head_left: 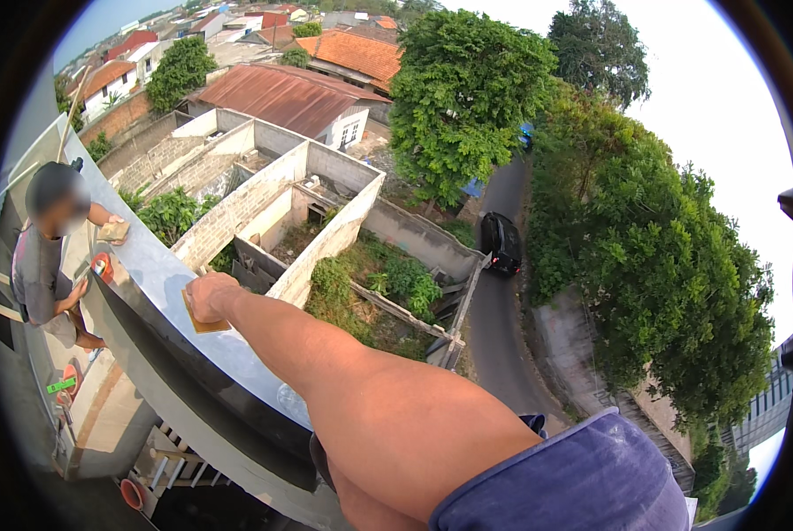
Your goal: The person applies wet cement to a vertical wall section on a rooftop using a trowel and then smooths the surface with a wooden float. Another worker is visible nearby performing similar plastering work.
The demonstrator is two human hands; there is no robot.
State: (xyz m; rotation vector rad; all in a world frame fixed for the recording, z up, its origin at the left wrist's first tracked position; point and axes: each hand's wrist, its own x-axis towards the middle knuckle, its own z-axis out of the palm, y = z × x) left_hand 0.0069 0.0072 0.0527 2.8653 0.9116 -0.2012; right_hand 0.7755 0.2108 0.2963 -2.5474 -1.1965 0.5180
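Note:
My right arm reaches across from the lower right. My right hand (209, 296) is closed on a flat, yellowish-brown rectangular pad (205, 324), pressed to the smooth grey top of a curved concrete ledge (153, 265). Its exact kind cannot be made out. My left hand does not show. Nearer to me on the ledge is a clear, shiny item (292, 398), partly behind my forearm. Farther left, a co-worker (47, 239) in a dark cap leans at the ledge, one hand on a tan block (113, 232).
Beyond the ledge is a steep drop to roofless block walls (325, 159) and a road with a black car (501, 243). A dark channel (202, 389) runs along the ledge's inner side. A red container (102, 267) stands by the co-worker; a red bucket (131, 494) is lower down.

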